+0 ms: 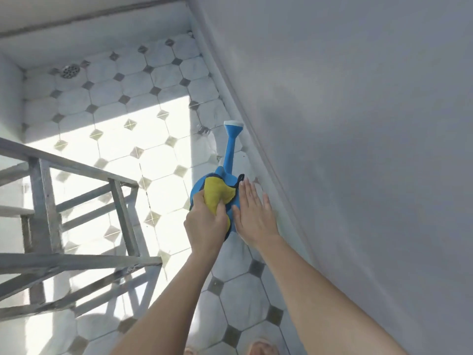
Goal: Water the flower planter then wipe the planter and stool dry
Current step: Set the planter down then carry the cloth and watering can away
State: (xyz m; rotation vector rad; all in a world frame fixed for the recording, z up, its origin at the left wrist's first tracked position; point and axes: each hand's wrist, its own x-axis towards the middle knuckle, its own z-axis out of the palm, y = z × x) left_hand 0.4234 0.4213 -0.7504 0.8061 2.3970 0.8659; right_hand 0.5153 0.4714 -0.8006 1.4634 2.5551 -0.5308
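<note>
So there's one blue watering can (227, 160) sitting on the tiled floor (158, 129), tucked right up by the skirting of the grey wall (358, 124) on the right. Its spout points to the far side and ends in a white-faced rose. One yellow cloth (217, 193) with a dark edge is draped over the top of the can's body.

Two hands in the shot. The left hand (204, 226) has its fingers curled around the near end of the cloth, bunching it against the can. The right hand (253, 213) is flat, fingers straight and together, laid along the can's right side between the can and the wall, holding nothing.

Off to the left there's one grey metal frame (43, 190) with crossbars, well apart from the can, and a bright patch of sun on the tiles next to it. One round floor drain (69, 70) sits in the far left corner.
</note>
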